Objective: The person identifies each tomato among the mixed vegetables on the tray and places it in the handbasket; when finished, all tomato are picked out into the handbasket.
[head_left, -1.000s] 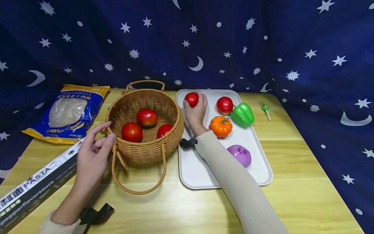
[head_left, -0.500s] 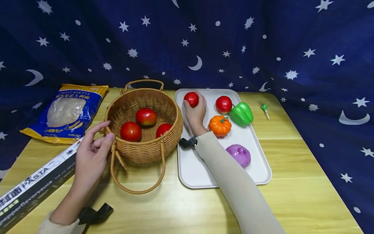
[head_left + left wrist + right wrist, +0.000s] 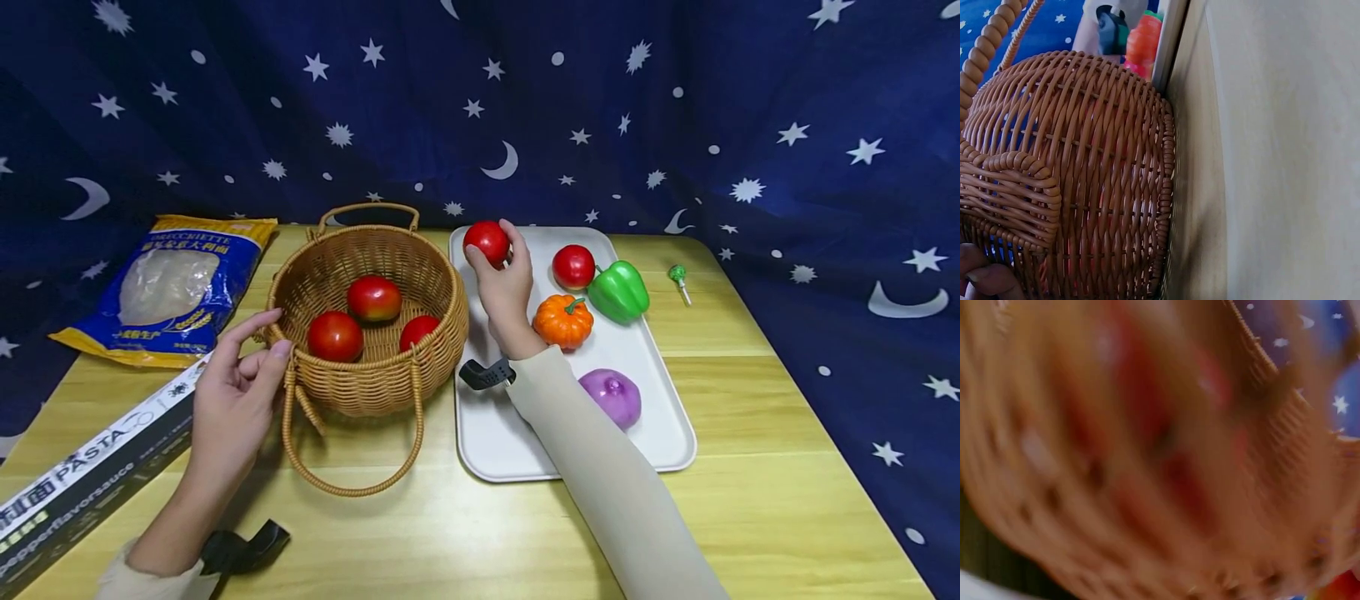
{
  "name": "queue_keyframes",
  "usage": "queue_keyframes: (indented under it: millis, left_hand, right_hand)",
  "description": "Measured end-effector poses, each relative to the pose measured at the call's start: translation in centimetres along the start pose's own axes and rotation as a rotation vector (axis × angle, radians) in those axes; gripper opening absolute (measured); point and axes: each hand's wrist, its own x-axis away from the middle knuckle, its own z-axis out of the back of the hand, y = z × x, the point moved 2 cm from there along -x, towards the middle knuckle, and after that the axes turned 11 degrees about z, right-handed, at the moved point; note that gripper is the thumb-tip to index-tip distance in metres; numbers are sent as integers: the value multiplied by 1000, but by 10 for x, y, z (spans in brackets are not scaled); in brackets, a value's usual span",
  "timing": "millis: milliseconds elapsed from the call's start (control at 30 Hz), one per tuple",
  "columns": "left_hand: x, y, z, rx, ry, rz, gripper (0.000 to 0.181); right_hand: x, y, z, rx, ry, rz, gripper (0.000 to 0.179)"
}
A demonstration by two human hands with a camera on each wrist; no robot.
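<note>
My right hand grips a red tomato between thumb and fingers, over the tray's back left corner. A bit of this tomato shows at the lower right of the right wrist view. My left hand holds the left rim of the wicker basket; its fingertips show at the lower left of the left wrist view. Inside the basket lie three red tomatoes, one at the back, one at the left and one at the right.
The white tray also bears another tomato, a green bell pepper, an orange pumpkin and a purple onion. A lollipop lies farther right. Left of the basket are a pasta bag and a long pasta box.
My right hand has lifted the tomato slightly and shifted it a little left, toward the basket. The left hand stays at the basket's rim.
</note>
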Motion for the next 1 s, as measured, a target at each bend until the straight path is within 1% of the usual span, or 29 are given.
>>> queue_keyframes:
  millis: [100,233,367,567,767,900,1000]
  left_hand:
    - [1,-1,-1,-5,-1,6,40]
    - [1,-1,-1,-16,-8,-2,40]
    - [2,-1,1,-27,5,-15,39]
    - [4,-2,4,-16,6,-12,40]
    - [3,-2,3,-2,-4,-13,39]
    - [2,-2,1,-2,-7,-4,40]
    - [2,-2,1,-14,-2,0,40]
  right_hand:
    - [2,-9,6,-72,-11,11,60]
    - [7,-18,13,-139,-21,25,58]
    - [11,-30,15,-203,-61,63,58]
    - [15,-53,16,-238,-132,163,59]
    - [19,-71,19,-300,-145,238,59]
    - [20,-79,22,-330,-166,263,59]
    - [22,-85,22,-334,-198,250,60]
